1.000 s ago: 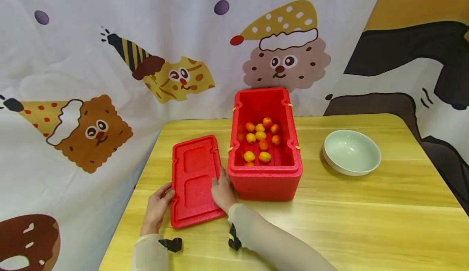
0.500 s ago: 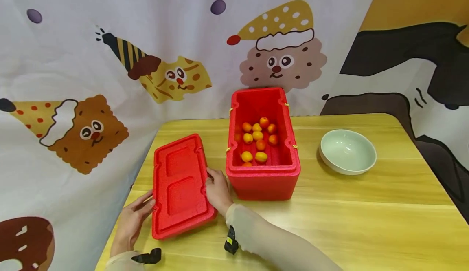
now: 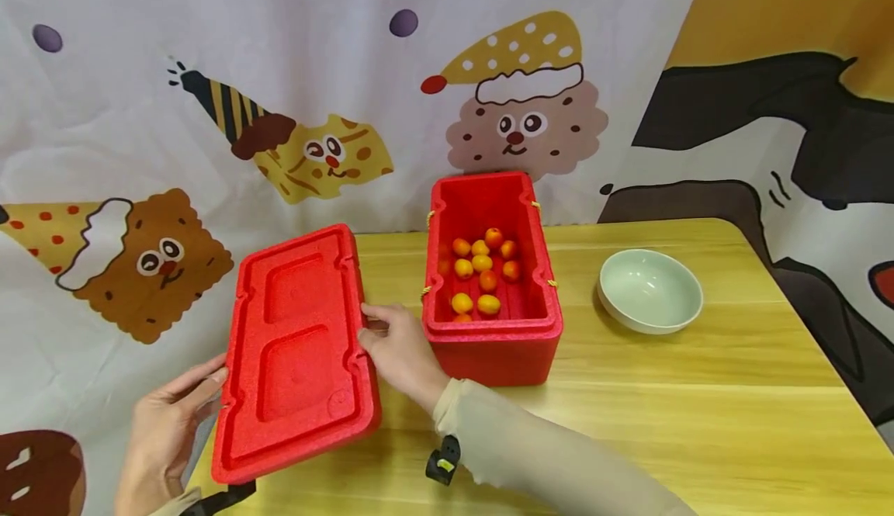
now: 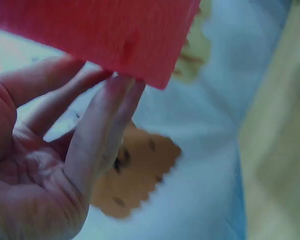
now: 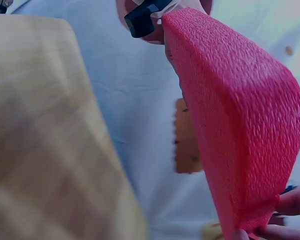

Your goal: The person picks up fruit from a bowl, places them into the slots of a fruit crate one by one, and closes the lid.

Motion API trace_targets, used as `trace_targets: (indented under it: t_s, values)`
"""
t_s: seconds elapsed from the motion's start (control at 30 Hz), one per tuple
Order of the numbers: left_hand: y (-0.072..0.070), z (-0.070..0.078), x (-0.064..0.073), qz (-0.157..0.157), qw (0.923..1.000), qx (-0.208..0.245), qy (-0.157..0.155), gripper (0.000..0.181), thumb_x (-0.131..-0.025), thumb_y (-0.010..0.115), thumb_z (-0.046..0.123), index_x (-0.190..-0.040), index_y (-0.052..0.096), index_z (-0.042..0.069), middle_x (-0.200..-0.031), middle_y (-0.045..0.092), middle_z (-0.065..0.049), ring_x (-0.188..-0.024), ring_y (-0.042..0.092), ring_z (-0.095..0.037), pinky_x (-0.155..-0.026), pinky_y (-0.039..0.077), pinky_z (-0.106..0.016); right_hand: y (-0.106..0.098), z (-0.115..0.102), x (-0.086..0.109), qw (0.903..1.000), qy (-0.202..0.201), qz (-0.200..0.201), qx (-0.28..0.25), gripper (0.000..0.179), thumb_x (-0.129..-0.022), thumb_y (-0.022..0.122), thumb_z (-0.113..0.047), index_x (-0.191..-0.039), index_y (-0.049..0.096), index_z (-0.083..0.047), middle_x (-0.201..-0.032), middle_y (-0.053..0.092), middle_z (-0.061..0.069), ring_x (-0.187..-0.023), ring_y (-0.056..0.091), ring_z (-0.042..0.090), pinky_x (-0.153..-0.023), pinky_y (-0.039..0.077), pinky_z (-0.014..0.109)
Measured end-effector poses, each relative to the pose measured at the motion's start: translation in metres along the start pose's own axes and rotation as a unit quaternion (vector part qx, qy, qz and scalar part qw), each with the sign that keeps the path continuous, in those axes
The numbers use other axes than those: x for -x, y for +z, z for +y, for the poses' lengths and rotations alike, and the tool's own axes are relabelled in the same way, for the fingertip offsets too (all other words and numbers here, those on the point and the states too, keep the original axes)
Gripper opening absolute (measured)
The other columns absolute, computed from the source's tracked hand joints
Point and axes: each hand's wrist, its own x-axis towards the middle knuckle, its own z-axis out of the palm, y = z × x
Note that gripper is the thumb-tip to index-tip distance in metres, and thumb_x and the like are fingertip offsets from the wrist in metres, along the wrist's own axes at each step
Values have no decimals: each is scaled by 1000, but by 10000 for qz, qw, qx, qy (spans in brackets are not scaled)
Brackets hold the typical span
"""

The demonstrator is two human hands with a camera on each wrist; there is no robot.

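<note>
A red foam lid [image 3: 300, 368] with two recessed panels is held tilted above the left part of the table, its near end toward me. My left hand [image 3: 166, 423] grips its left edge, thumb on the near side. In the left wrist view, the fingers [image 4: 97, 125] reach up to the lid's edge. My right hand [image 3: 405, 349] pinches the right edge. In the right wrist view its fingertips [image 5: 295, 202] hold the lid's thick side. To the right stands an uncovered red foam box [image 3: 492, 353] with several small orange and yellow fruits [image 3: 482, 263] inside.
A pale green bowl [image 3: 649, 291] stands on the right of the wooden table [image 3: 670, 407]. Behind the table hangs a cartoon-printed cloth [image 3: 293, 27]. The box sits close to that cloth, just right of my right hand.
Both hands have lifted the lid off the table and moved it left, away from the box, tilting it. The box, fruits and bowl stay in place while the head view shifts slightly.
</note>
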Motion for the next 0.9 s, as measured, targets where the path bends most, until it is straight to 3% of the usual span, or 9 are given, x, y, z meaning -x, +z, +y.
trace_targets:
  t_s: [0.1,0.2,0.37,0.53,0.7,0.9]
  values:
    - [12,17,6,230,9997,-73,12,32,-83,78,10,-114,75,7,-95,74,5,-83,69,-11,-64,58,-28,-15,-15,8,9995,-290,-88,-6,41,-94,64,-10,-134,60,-3,-125,57,7,-99,64,16,-79,55,26]
    - [31,30,11,228,9995,-134,164,33,-82,79,12,-114,75,5,-97,74,4,-84,69,-12,-65,58,-28,-37,-27,16,9986,-501,-42,146,40,-93,66,-12,-132,61,-4,-124,58,8,-98,65,18,-79,55,28]
    - [74,43,10,-87,9984,-207,518,30,-83,79,14,-110,76,3,-97,72,0,-81,69,-15,-66,58,-30,-79,-40,21,9954,-747,212,559,38,-93,67,-14,-130,63,-6,-122,58,7,-94,66,20,-78,56,31]
    - [132,52,-5,-686,9940,-225,823,28,-85,77,12,-108,74,-3,-95,71,-4,-82,68,-18,-69,58,-34,-133,-45,17,9860,-1171,773,898,34,-93,67,-11,-125,65,-1,-119,62,11,-99,63,23,-85,53,32]
    - [191,55,-21,-1296,9869,-98,959,32,-87,73,4,-115,68,-10,-100,72,-9,-86,70,-19,-74,58,-39,-182,-41,10,9838,-904,1221,947,31,-95,63,-14,-122,65,2,-113,63,15,-99,59,25,-84,51,30]
    - [236,56,-33,-1768,9820,-148,649,32,-88,72,3,-118,68,-7,-113,67,-17,-89,70,-21,-79,57,-38,-220,-36,3,9869,-524,1404,594,35,-98,59,-18,-125,61,4,-114,60,16,-95,61,21,-81,54,25]
